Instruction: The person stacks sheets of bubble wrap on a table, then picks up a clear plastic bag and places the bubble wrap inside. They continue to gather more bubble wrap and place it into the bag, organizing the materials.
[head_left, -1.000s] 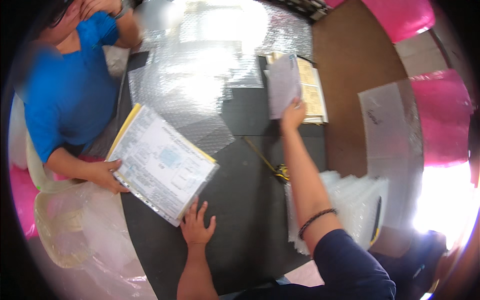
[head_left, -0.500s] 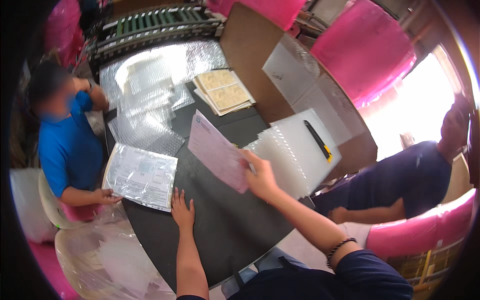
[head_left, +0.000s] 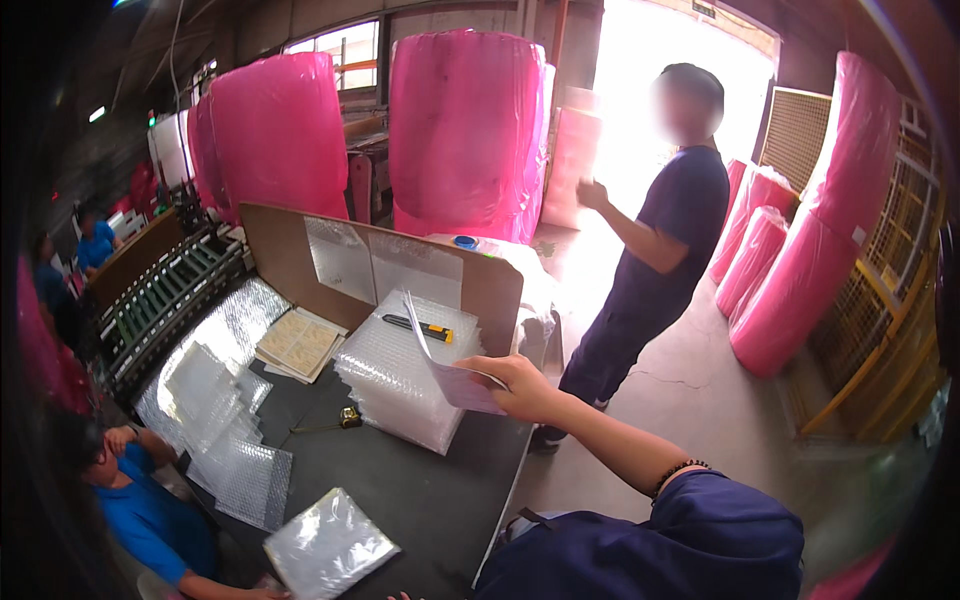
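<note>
My right hand [head_left: 515, 386] is closed on a printed paper sheet [head_left: 456, 384], holding it up in front of a stack of bubble-wrap sheets [head_left: 400, 385]. A black and yellow utility knife [head_left: 425, 328] lies on top of that stack. Only the fingertips of my left hand [head_left: 400, 596] show at the lower edge, apart and near the dark table [head_left: 400, 490]. Left of them is a flat packet in shiny clear plastic [head_left: 332, 545], with a co-worker's hand [head_left: 268, 590] at its near left corner.
On the table lie a tape measure [head_left: 348, 416], patterned cards [head_left: 300, 342] and loose bubble-wrap sheets [head_left: 240, 440]. A cardboard panel [head_left: 280, 245] stands behind. One co-worker in blue [head_left: 160, 520] is at the left; another in dark clothes [head_left: 670, 230] stands beyond the table. Pink rolls [head_left: 470, 130] stand behind.
The view has swung up and to the right. My left hand, flat on the table before, has mostly left the picture. The sheet is now seen nearly edge-on; the standing co-worker shows upright.
</note>
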